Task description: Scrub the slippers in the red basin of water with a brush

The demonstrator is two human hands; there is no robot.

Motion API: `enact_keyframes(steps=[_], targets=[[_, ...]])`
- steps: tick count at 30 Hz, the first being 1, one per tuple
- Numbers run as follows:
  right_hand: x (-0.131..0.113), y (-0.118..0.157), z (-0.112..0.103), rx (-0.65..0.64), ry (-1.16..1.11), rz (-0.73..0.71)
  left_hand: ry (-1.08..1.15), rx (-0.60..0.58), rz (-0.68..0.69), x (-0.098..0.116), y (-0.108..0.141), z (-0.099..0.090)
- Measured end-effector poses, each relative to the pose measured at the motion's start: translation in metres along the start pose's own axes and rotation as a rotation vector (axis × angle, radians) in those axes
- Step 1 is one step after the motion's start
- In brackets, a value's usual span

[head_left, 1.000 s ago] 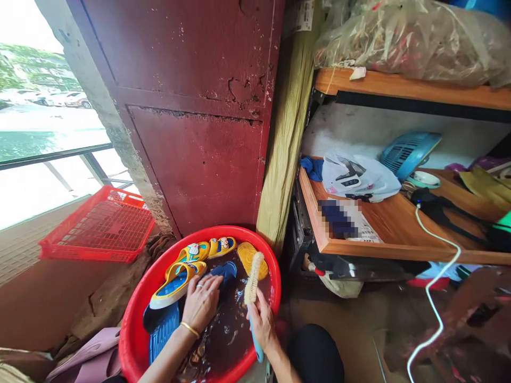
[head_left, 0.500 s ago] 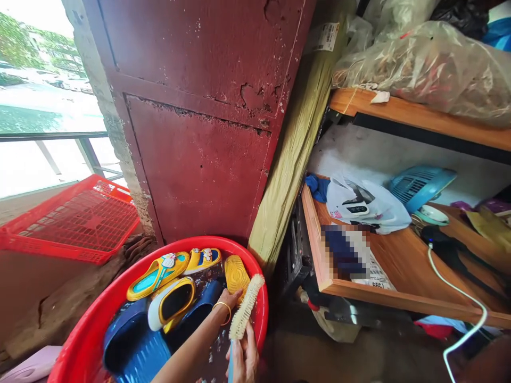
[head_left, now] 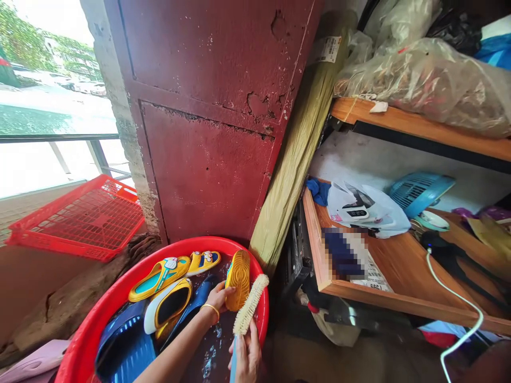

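Note:
My left hand (head_left: 219,299), a yellow bangle on its wrist, grips a small yellow sandal (head_left: 239,282) by its edge, the ridged sole turned toward me. In my right hand (head_left: 248,348) is a scrub brush (head_left: 251,304) with cream bristles and a light blue handle, its head upright just right of the sandal. Both hands are over a red basin (head_left: 91,314) of dark water. Other yellow sandals (head_left: 159,277) float or rest at its far left side. A white-and-yellow shoe (head_left: 171,306) lies nearer, beside large blue slippers (head_left: 125,346).
A red plastic crate (head_left: 88,218) stands at the left. Behind the basin is a dark red door (head_left: 207,170), with a tall wrapped roll (head_left: 295,149) leaning beside it. Wooden shelves at the right hold a plastic bag (head_left: 363,210) and a blue fan (head_left: 421,191). Something pink (head_left: 38,361) lies at lower left.
The yellow sandal has been raised and turned more upright, its sole facing me. My left hand has shifted left and up with it. The brush stays in my right hand, slightly farther right.

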State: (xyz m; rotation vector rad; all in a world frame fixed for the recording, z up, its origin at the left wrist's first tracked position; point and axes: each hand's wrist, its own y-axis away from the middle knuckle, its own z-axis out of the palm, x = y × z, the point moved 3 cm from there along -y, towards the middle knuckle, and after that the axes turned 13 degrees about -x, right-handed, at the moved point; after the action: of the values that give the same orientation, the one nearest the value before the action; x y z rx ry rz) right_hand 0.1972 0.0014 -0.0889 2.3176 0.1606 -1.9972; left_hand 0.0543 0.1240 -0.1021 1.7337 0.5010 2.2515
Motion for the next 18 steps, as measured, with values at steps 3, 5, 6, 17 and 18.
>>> enact_keyframes(steps=[3, 5, 6, 17, 18], targets=[[-0.003, -0.006, 0.003, 0.015, -0.02, -0.036, -0.077, -0.022, 0.141, 0.019, 0.033, -0.018], [-0.003, -0.008, 0.005, 0.014, -0.028, -0.054, -0.266, 0.043, 0.264, 0.031, 0.061, -0.039], [-0.003, -0.008, 0.007, 0.009, -0.033, -0.058, -0.391, 0.11, 0.325, 0.036, 0.077, -0.05], [-0.015, 0.005, 0.021, -0.173, 0.128, -0.055, -1.045, 0.416, 0.71, -0.033, 0.176, -0.122], [-0.016, 0.008, 0.025, -0.178, 0.145, -0.062, -1.029, 0.434, 0.711, -0.042, 0.178, -0.124]])
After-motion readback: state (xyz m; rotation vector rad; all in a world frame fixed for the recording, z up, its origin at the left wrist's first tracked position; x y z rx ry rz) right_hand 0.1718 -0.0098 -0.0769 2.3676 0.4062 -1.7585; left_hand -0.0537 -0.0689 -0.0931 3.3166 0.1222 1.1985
